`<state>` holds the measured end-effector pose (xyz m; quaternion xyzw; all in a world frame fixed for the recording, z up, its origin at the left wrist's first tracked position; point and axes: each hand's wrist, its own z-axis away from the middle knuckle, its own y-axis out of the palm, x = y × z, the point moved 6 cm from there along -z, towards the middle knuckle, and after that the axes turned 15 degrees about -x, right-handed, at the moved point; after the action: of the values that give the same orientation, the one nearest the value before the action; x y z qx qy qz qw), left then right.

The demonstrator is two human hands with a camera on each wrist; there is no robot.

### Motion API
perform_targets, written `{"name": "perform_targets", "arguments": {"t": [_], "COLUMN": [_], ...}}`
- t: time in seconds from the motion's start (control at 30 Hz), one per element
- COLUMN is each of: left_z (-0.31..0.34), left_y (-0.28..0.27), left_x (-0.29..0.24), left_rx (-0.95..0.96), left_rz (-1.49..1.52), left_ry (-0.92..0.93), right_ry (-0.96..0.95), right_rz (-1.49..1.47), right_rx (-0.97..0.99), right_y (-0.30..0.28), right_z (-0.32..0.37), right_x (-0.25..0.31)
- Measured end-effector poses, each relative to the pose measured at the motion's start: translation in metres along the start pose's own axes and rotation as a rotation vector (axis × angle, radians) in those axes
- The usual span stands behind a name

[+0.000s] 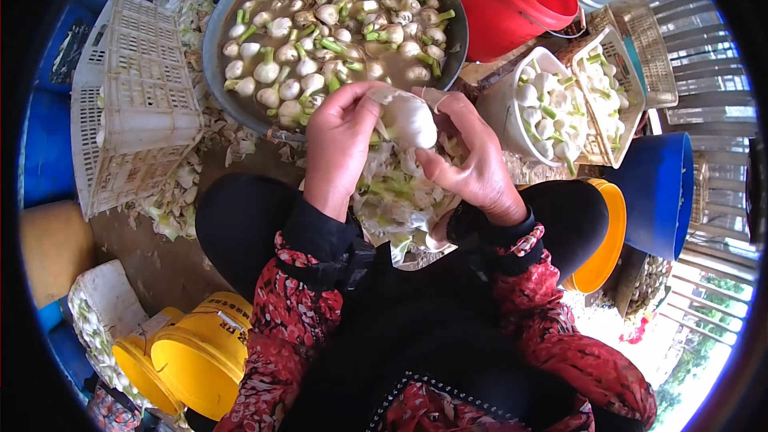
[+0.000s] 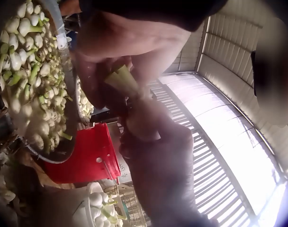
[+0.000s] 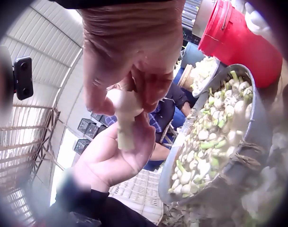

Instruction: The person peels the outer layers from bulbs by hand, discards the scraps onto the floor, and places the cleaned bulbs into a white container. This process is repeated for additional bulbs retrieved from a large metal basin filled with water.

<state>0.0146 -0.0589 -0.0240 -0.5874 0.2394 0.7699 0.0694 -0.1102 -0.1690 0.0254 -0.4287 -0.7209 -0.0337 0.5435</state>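
A white garlic bulb (image 1: pixel 410 122) with a short green stalk (image 3: pixel 126 135) is held between both hands above the lap. My left hand (image 1: pixel 338 144) grips it from the stalk side, and the stalk lies along the palm in the right wrist view. The right hand (image 1: pixel 474 156) has its thumb and fingers curled about the bulb's other side. Pale bands wrap fingers near the bulb. Below the hands lies a heap of peeled skins and green trimmings (image 1: pixel 400 200). Just beyond them stands a wide metal tub (image 1: pixel 214 56) of garlic bulbs in murky water.
To the right stand a red bucket (image 1: pixel 500 24), a white bucket (image 1: pixel 500 108) of trimmed bulbs, a crate (image 1: pixel 588 132) of bulbs and a blue bin (image 1: pixel 652 192). A white plastic crate (image 1: pixel 148 96) is tipped at left. Yellow buckets (image 1: pixel 200 352) sit at lower left.
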Motion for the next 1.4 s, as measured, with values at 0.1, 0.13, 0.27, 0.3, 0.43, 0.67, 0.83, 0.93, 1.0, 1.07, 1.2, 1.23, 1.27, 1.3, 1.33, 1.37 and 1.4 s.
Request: {"name": "perform_targets", "arguments": {"t": [0.1, 0.13, 0.27, 0.3, 0.43, 0.67, 0.83, 0.93, 1.0, 1.07, 1.2, 1.23, 1.27, 1.3, 1.33, 1.37, 1.4], "left_z": [0.005, 0.006, 0.003, 0.002, -0.002, -0.014, 0.013, 0.014, 0.017, 0.022, 0.027, 0.026, 0.025, 0.022, 0.021, 0.018, 0.018], "left_y": [0.004, 0.005, 0.002, 0.0, -0.006, -0.031, 0.011, 0.016, 0.019, 0.023, 0.031, 0.03, 0.031, 0.029, 0.026, 0.023, 0.02], "left_x": [-0.016, -0.015, -0.003, 0.0, 0.006, -0.001, -0.02, -0.047, -0.053, -0.056, -0.055, -0.053, -0.05, -0.045, -0.041, -0.031, -0.022], "left_rx": [-0.028, -0.028, 0.005, 0.002, -0.051, -0.217, 0.33, 0.217, 0.218, 0.216, 0.197, 0.2, 0.208, 0.243, 0.249, 0.268, 0.284], "left_rz": [-0.043, -0.043, 0.027, 0.052, 0.16, 0.295, -0.171, -0.442, -0.538, -0.632, -0.679, -0.672, -0.66, -0.586, -0.495, -0.397, -0.299], "left_ry": [0.165, 0.166, 0.036, -0.044, -0.212, -0.181, -0.014, 0.687, 0.763, 0.838, 0.971, 0.932, 0.891, 0.76, 0.664, 0.454, 0.246], "right_ry": [0.263, 0.263, 0.43, 0.435, 0.569, 0.703, 0.662, 0.634, 0.585, 0.45, 0.46, 0.506, 0.504, 0.541, 0.578, 0.577, 0.577], "right_rz": [-0.151, -0.152, 0.009, -0.071, -0.564, -1.487, -0.863, -0.613, -0.517, -0.262, -0.187, -0.286, -0.362, -0.343, -0.33, -0.401, -0.394], "right_rx": [-0.277, -0.278, -0.296, -0.295, -0.263, -0.045, -0.137, -0.076, -0.071, 0.057, 0.139, 0.137, 0.181, 0.231, 0.285, 0.321, 0.315], "right_y": [0.004, 0.005, 0.002, 0.0, 0.005, 0.015, -0.01, -0.02, -0.023, -0.024, -0.027, -0.024, -0.022, -0.023, -0.023, -0.027, -0.034], "right_z": [0.005, 0.005, 0.009, 0.009, 0.015, 0.027, 0.013, 0.006, 0.003, 0.001, 0.001, 0.005, 0.005, 0.005, 0.006, 0.002, -0.007], "right_x": [-0.009, -0.011, -0.03, -0.032, -0.033, -0.046, -0.026, -0.015, -0.012, -0.009, -0.011, -0.016, -0.013, -0.012, -0.01, -0.003, 0.001]}}
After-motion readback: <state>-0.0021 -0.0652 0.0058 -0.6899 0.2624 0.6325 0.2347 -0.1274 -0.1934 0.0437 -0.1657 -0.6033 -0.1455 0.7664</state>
